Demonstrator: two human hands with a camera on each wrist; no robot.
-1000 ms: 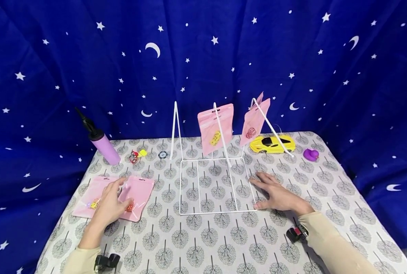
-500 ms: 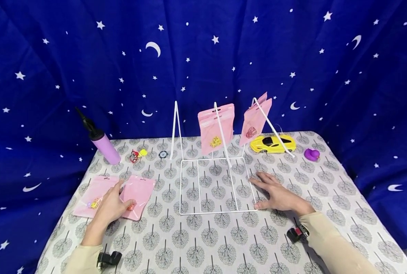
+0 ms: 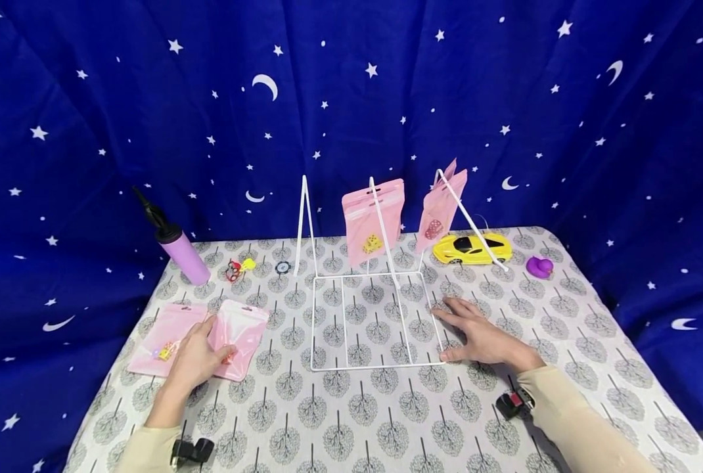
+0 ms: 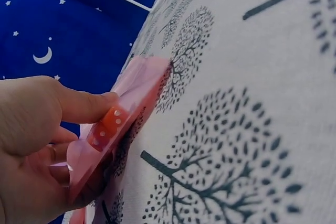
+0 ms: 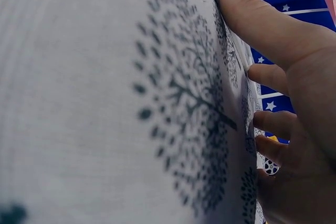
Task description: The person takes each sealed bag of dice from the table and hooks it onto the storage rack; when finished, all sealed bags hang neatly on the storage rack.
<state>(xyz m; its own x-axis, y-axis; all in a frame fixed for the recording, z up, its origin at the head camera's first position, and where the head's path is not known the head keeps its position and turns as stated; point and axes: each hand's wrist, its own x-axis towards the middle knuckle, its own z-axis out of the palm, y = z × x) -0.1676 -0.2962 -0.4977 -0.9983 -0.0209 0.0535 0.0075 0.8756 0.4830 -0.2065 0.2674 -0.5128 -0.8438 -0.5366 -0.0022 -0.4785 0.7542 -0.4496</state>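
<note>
My left hand (image 3: 194, 358) pinches the near edge of a pink zip bag (image 3: 242, 332), thumb on top and fingers underneath. In the left wrist view that bag (image 4: 139, 74) tilts up off the cloth, a red dotted die (image 4: 109, 124) showing inside. Beside it, partly behind the hand, lies a second pink zip bag (image 3: 162, 328) with a yellow die. My right hand (image 3: 476, 336) rests on the table with fingers spread, its fingertips at the base of a white wire rack (image 3: 378, 368). From the rack's arms hang pink zip bags (image 3: 363, 226) on the middle and right (image 3: 437, 213).
Behind the rack at the right are a yellow toy car (image 3: 472, 249) and a purple rubber duck (image 3: 539, 267). At the back left stand a purple hand pump (image 3: 187, 259), a small red and yellow toy (image 3: 236, 268) and a round disc (image 3: 283, 267). A blue starry curtain (image 3: 351, 118) hangs behind.
My left hand has shifted slightly right, and the far end of the bag it pinches has risen a little. My right hand has stayed at the rack's base.
</note>
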